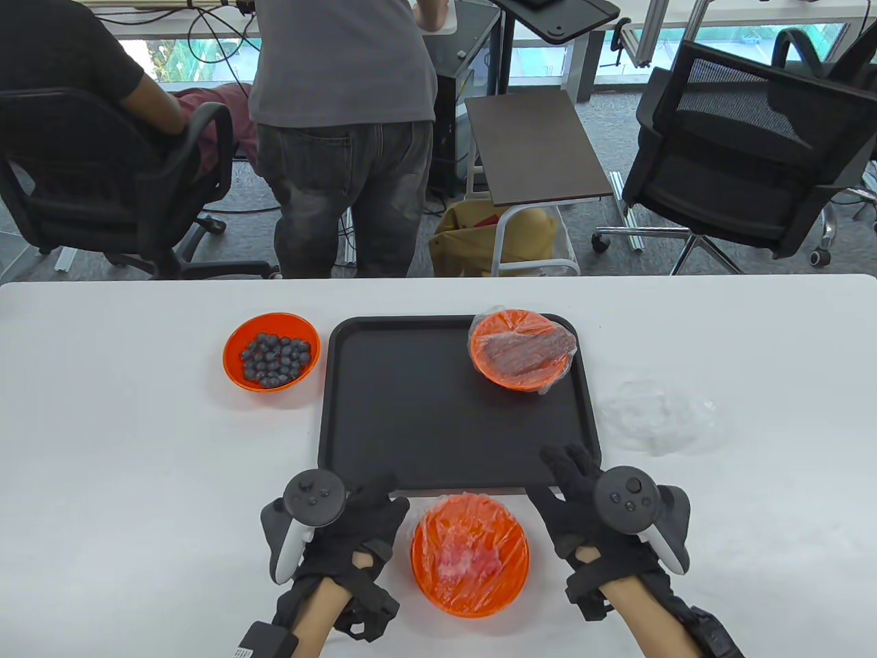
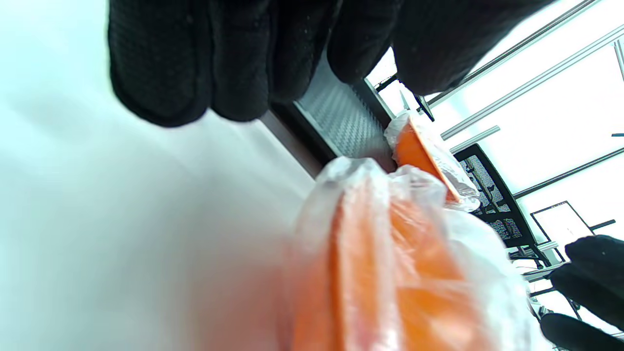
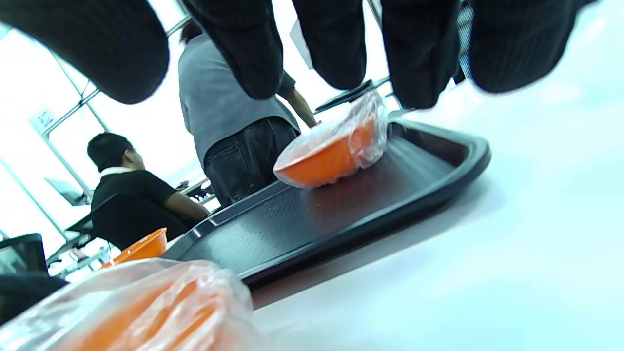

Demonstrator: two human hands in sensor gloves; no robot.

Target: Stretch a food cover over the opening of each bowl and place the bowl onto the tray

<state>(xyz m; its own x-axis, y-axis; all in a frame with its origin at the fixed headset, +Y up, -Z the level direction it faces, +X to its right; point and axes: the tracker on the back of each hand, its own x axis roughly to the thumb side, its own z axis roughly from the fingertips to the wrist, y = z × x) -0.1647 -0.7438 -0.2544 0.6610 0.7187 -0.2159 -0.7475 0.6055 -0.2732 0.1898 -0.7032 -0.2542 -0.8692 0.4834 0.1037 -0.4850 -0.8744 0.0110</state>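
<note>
White tabletop [image 1: 137,425] fills the work area; behind it an office with black mesh chairs and two people, one seated, one standing.

Black rectangular plastic tray [image 1: 411,439] sits mid-table. Orange plastic bowl of reddish food, already film-covered [image 1: 522,348], stands in its far right corner. Orange plastic bowl of blueberries, uncovered [image 1: 272,351], is on the table just left of the tray. Loose crumpled clear food cover [image 1: 658,418] lies right of the tray.

Orange plastic bowl of pink food with clear film stretched over it [image 1: 470,554] sits on the table between my hands, just in front of the tray's near edge.

Handling judgement: bowl light and rigid; film thin, slippery, easily tugged off. Best gripped low on both sides under the rim, not on the film.

My left hand [image 1: 356,528]: fingers loosely extended, empty, beside the bowl. My right hand [image 1: 582,500]: fingers spread, holding nothing, fingertips over the tray's near right corner; contact unclear.
</note>
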